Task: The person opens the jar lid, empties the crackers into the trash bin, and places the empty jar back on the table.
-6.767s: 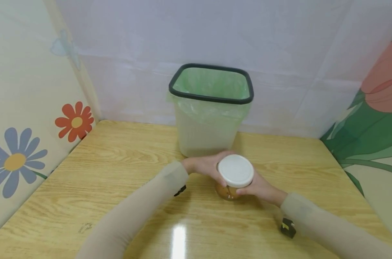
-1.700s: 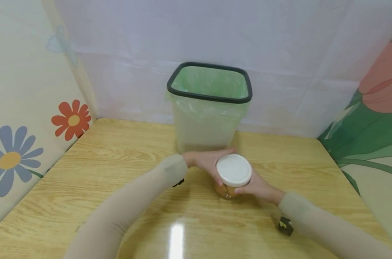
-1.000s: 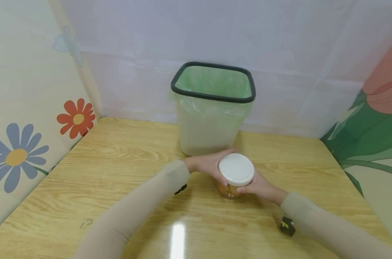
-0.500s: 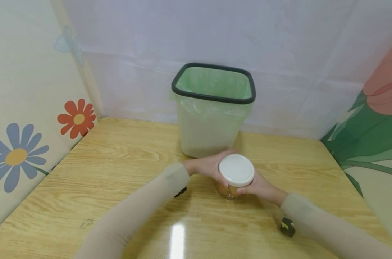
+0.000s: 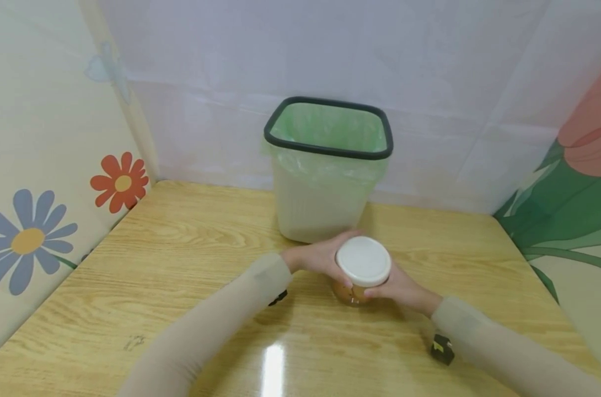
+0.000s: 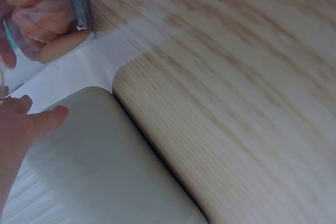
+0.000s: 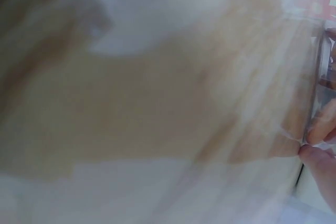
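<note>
A clear jar with a white lid stands upright in front of the bin, with orange-brown pieces inside. My left hand grips its left side, thumb in front and a finger reaching behind. From the right, my right hand holds the jar with its thumb at the front; its other fingers are hidden behind. In the left wrist view the jar is at the upper left, and fingers of my left hand show at the left edge. The right wrist view has the jar at its right edge, against my right thumb.
A pale bin with a dark rim and a green liner bag stands behind the jar, close to my left hand. The wooden table runs back to a white cloth backdrop. Flower-patterned panels flank both sides.
</note>
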`<state>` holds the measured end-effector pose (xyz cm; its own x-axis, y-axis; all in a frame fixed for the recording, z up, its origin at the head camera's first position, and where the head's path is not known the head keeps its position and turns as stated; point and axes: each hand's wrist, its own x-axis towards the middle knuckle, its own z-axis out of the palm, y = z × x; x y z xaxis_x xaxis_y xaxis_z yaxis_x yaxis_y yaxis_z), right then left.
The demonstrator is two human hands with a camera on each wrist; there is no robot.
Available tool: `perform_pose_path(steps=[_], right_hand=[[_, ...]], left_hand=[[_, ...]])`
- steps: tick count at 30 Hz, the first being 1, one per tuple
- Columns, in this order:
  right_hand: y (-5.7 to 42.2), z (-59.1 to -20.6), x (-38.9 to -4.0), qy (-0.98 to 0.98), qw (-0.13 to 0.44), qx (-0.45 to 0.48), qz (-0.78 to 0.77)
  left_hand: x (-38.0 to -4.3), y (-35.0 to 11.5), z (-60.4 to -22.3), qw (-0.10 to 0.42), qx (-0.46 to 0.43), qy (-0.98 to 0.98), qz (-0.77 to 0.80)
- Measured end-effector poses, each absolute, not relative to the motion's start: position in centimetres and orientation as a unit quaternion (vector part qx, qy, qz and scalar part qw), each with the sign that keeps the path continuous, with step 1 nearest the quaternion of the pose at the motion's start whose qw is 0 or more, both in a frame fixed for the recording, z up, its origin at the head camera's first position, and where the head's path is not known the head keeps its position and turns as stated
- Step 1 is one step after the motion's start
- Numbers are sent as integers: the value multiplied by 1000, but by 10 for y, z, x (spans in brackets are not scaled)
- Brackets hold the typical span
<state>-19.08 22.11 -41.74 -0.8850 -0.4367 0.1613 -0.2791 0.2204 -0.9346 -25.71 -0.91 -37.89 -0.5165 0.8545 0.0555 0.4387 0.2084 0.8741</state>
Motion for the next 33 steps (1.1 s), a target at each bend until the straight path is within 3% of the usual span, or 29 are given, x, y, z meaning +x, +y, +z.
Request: perform_pose_path(steps=[33], right_hand=[[222, -422, -193, 769, 60, -242, -589]], left_hand=[[-244, -7, -382, 175, 440, 740, 478]])
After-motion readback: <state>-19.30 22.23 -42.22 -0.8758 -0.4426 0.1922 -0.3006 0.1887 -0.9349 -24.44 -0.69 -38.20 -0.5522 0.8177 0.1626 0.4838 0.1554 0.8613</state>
